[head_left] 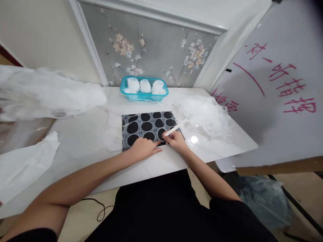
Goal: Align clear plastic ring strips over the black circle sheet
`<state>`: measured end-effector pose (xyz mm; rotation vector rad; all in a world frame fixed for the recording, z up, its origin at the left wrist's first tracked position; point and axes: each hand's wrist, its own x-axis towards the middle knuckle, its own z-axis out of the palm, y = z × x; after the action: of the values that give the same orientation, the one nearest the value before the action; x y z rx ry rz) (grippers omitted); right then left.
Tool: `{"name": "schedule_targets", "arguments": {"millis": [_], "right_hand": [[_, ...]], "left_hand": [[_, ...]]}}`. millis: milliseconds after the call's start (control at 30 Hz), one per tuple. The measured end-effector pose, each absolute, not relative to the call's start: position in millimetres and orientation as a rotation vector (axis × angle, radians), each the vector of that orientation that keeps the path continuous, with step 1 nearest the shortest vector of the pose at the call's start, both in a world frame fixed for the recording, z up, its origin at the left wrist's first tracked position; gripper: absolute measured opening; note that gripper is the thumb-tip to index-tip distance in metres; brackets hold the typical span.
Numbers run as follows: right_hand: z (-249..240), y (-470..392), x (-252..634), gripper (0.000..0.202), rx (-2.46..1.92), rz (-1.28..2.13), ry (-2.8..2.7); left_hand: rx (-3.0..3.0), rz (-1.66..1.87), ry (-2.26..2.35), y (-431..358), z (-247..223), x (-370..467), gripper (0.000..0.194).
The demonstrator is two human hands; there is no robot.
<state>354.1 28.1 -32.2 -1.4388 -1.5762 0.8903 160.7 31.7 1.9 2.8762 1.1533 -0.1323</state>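
Observation:
A flat sheet (146, 126) with black round shapes ringed in pale grey lies on the white table. My left hand (143, 148) rests on its near edge, index finger and thumb stretched out, holding nothing. The index fingertip presses near the sheet's lower right part. Close beside it, my right hand (177, 142) pinches a slim white stick-like tool (174, 128) that slants up to the right. The tool's lower end sits by my fingertips over the sheet; its exact kind is not clear. A clear film appears to lie along the sheet's right side.
A blue plastic basket (144, 96) holding several white rolled bundles stands at the back. On the right is a heap of clear, thin, ring-like scraps (205, 116). A large white translucent pile (50, 94) and white cloth (30, 164) lie left. A whiteboard (272, 127) borders the table's right side.

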Motion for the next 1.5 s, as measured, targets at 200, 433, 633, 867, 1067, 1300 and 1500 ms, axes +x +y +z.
{"name": "schedule_targets", "arguments": {"millis": [200,433,633,867,1067,1300,1500], "right_hand": [[-38,30,354,0.018,-1.465,0.834,-1.659],[-35,27,352,0.018,-1.491,0.758,-1.701],[-29,19,349,0.017,-1.523,0.587,-1.794],[-38,3,341,0.026,-1.608,0.133,-2.158],[-2,69,383,0.025,-1.602,-0.03,-1.786],[28,101,393,0.003,-1.075,0.593,-0.638],[15,59,344,0.013,-0.82,1.387,-0.273]], "left_hand": [[2.855,-0.127,1.149,31,-1,160,0.055],[2.869,-0.154,1.118,34,0,161,0.073],[2.85,-0.147,1.105,33,5,160,0.08],[2.824,-0.11,1.059,36,3,163,0.09],[2.775,-0.047,1.076,42,2,161,0.094],[2.784,-0.006,1.075,37,14,145,0.08],[2.83,-0.137,1.178,27,16,113,0.076]]}}
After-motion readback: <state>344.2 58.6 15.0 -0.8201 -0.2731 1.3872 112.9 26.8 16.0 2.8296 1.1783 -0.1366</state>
